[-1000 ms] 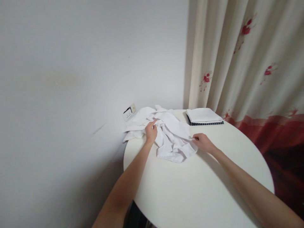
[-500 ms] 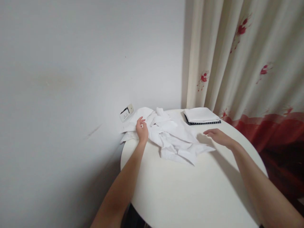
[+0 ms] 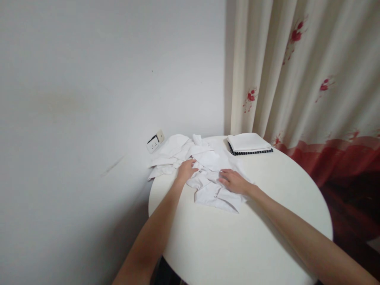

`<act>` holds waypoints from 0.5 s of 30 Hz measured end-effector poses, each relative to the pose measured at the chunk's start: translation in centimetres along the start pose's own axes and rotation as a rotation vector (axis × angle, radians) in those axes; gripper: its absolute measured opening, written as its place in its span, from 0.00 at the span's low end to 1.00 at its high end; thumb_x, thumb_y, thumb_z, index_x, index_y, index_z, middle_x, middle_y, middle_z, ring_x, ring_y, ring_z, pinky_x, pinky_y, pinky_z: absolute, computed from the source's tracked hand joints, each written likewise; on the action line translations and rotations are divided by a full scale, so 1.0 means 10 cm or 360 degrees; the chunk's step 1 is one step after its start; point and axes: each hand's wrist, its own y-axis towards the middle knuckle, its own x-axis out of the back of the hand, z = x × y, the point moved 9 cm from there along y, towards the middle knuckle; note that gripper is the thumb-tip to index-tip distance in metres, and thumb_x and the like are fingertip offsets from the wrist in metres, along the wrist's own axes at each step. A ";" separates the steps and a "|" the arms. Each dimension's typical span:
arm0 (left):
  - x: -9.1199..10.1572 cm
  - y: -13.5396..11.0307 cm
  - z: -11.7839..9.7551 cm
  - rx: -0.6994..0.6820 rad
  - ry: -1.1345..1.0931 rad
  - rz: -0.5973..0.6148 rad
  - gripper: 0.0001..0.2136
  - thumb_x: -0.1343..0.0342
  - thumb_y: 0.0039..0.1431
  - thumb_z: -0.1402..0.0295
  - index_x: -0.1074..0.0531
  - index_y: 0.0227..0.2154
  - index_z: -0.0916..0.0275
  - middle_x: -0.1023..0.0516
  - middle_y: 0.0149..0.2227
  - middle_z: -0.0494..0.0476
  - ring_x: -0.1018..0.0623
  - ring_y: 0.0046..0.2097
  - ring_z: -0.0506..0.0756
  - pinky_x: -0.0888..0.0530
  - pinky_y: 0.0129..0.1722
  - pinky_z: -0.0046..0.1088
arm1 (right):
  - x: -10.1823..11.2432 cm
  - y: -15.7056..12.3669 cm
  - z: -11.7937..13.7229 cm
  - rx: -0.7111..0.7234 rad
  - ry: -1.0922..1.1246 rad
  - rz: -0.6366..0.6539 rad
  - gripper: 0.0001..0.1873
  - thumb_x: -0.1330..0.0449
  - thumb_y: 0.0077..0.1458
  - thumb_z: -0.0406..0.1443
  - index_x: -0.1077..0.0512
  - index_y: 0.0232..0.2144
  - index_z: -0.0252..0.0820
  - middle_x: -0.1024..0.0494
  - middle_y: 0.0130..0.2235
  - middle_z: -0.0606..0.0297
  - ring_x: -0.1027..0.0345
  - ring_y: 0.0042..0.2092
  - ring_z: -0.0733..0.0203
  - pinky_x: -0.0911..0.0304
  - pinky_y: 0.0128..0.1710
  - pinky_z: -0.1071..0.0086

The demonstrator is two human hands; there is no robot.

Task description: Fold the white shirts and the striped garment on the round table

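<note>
A crumpled white garment [image 3: 204,174] lies in a heap at the far left part of a round white table [image 3: 252,229]. My left hand [image 3: 186,170] rests on the heap's left side with its fingers curled into the cloth. My right hand [image 3: 234,181] lies on the heap's right side, fingers stretched and pressing down on the fabric. Both forearms reach in from the bottom edge.
A folded white cloth on a dark-edged folded one [image 3: 248,143] sits at the table's far edge. A cream curtain with red flowers [image 3: 297,79] hangs behind on the right. A wall socket [image 3: 154,141] is on the white wall beside the table.
My right hand came back from the right and now lies on the garment. My left hand moved right, onto the heap. The cloth is bunched closer together.
</note>
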 end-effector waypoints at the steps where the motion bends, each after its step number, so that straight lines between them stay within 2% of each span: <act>1: 0.03 0.00 -0.02 -0.0007 -0.0012 -0.0022 0.19 0.31 0.47 0.72 0.20 0.45 0.60 0.18 0.36 0.55 0.20 0.40 0.57 0.27 0.45 0.30 | 0.04 0.00 -0.01 -0.0014 0.0050 -0.0031 0.23 0.51 0.67 0.45 0.23 0.49 0.37 0.27 0.59 0.46 0.35 0.61 0.46 0.42 0.62 0.55; 5: 0.20 0.01 -0.07 -0.0050 -0.0104 -0.0224 0.10 0.41 0.56 0.72 0.19 0.40 0.59 0.18 0.37 0.56 0.21 0.40 0.57 0.27 0.44 0.30 | 0.34 -0.02 -0.08 -0.0102 0.0351 -0.0295 0.24 0.53 0.68 0.47 0.22 0.47 0.41 0.24 0.56 0.52 0.30 0.56 0.52 0.40 0.60 0.61; 10: 0.46 0.00 0.04 0.0007 -0.0262 -0.0548 0.11 0.47 0.57 0.72 0.19 0.37 0.60 0.17 0.34 0.56 0.21 0.37 0.58 0.27 0.43 0.33 | 0.61 -0.11 -0.36 -0.0354 0.0615 -0.0626 0.26 0.50 0.64 0.52 0.21 0.40 0.41 0.19 0.47 0.56 0.27 0.50 0.51 0.36 0.54 0.61; 15: 0.64 -0.02 0.21 0.0071 -0.0443 -0.0797 0.15 0.53 0.57 0.73 0.20 0.37 0.60 0.17 0.37 0.57 0.20 0.42 0.59 0.27 0.47 0.34 | 0.80 -0.27 -0.64 -0.0642 0.0810 -0.0885 0.28 0.47 0.59 0.53 0.18 0.33 0.37 0.16 0.38 0.55 0.25 0.44 0.48 0.34 0.47 0.61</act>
